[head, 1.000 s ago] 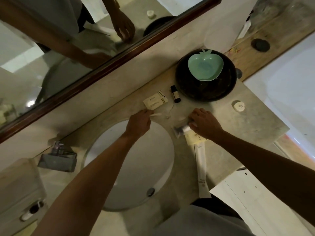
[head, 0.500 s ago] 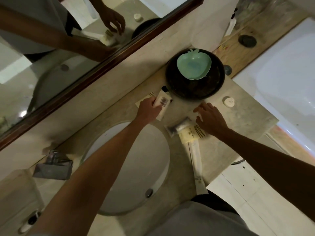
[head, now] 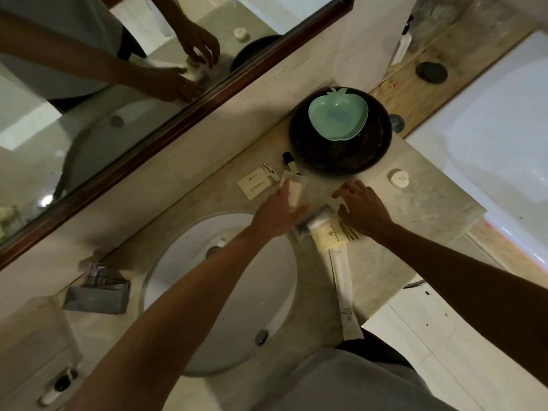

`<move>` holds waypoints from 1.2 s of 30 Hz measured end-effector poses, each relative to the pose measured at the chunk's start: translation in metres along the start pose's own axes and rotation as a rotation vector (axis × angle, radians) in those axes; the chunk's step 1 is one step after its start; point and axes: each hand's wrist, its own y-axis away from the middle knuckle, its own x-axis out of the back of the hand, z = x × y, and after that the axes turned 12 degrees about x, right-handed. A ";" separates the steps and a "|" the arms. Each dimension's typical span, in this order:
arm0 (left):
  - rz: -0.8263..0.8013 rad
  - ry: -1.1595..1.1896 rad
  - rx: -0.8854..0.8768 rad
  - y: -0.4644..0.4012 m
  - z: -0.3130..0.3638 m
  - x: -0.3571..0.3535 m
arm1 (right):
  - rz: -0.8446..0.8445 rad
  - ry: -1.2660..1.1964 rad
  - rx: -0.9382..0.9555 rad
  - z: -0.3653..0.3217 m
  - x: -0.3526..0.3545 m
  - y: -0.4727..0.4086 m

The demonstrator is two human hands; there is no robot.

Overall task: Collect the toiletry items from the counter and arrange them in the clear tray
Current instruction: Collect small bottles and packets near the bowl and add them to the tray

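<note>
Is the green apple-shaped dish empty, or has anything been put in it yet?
Empty. The green apple-shaped dish sits in the dark round tray showing only its bare inside; the toiletries lie on the counter.

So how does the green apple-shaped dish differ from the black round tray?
The green apple-shaped dish is pale and lobed with a stem; the black round tray is dark and circular. The dish is smaller and sits inside the tray, off-centre toward the wall. Both hold no toiletries.
</note>
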 end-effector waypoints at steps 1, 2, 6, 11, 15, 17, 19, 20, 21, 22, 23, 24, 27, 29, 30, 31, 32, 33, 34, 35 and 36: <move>-0.005 0.086 0.048 -0.001 0.002 -0.006 | -0.001 -0.005 -0.004 0.000 0.000 0.001; 0.031 0.131 0.047 -0.002 0.004 -0.009 | -0.006 -0.007 -0.008 0.001 0.000 0.003; 0.260 -0.123 -0.165 -0.014 -0.006 0.001 | -0.018 -0.003 -0.029 0.005 -0.001 0.013; 0.262 -0.874 -0.752 -0.048 -0.018 0.018 | -0.030 -0.001 -0.028 0.007 -0.002 0.022; 0.043 -0.963 -0.516 -0.048 -0.018 0.017 | -0.004 0.000 -0.011 0.007 -0.002 0.024; 0.068 -0.886 -0.402 -0.041 -0.021 0.013 | 0.005 -0.002 -0.007 0.009 -0.002 0.026; 0.120 -0.860 -0.324 -0.036 -0.024 0.007 | -0.007 0.008 -0.004 0.013 -0.002 0.027; 0.161 -0.852 -0.285 -0.033 -0.025 0.006 | -0.013 0.011 -0.008 0.015 -0.002 0.027; 0.208 -0.831 -0.263 -0.032 -0.026 0.005 | -0.018 0.010 -0.015 0.016 -0.002 0.027; 0.251 -0.796 -0.269 -0.032 -0.028 0.004 | -0.020 0.007 -0.022 0.016 -0.001 0.027; 0.268 -0.764 -0.308 -0.034 -0.030 0.004 | -0.021 0.006 -0.027 0.016 0.000 0.027; 0.256 -0.738 -0.374 -0.035 -0.031 0.003 | -0.020 0.009 -0.027 0.015 0.000 0.027; 0.143 -0.666 -0.475 -0.043 -0.031 0.002 | -0.032 0.019 -0.006 0.012 0.000 0.026; 0.118 -0.664 -0.430 -0.045 -0.029 0.001 | -0.047 0.040 0.002 0.009 0.001 0.024; 0.126 -0.675 -0.417 -0.046 -0.029 -0.001 | -0.052 0.049 0.001 0.007 0.001 0.022; 0.141 -0.675 -0.402 -0.045 -0.030 -0.003 | -0.053 0.056 0.001 0.005 0.002 0.020; 0.162 -0.652 -0.378 -0.044 -0.032 -0.005 | -0.051 0.062 0.003 0.002 0.002 0.018; 0.185 -0.606 -0.346 -0.041 -0.034 -0.007 | -0.052 0.070 0.005 0.000 0.003 0.015; 0.211 -0.544 -0.310 -0.038 -0.035 -0.008 | -0.052 0.078 0.009 -0.004 0.003 0.012; 0.237 -0.471 -0.268 -0.035 -0.035 -0.010 | -0.058 0.087 0.010 -0.007 0.004 0.009; 0.252 -0.392 -0.219 -0.033 -0.035 -0.011 | -0.061 0.100 0.005 -0.011 0.004 0.007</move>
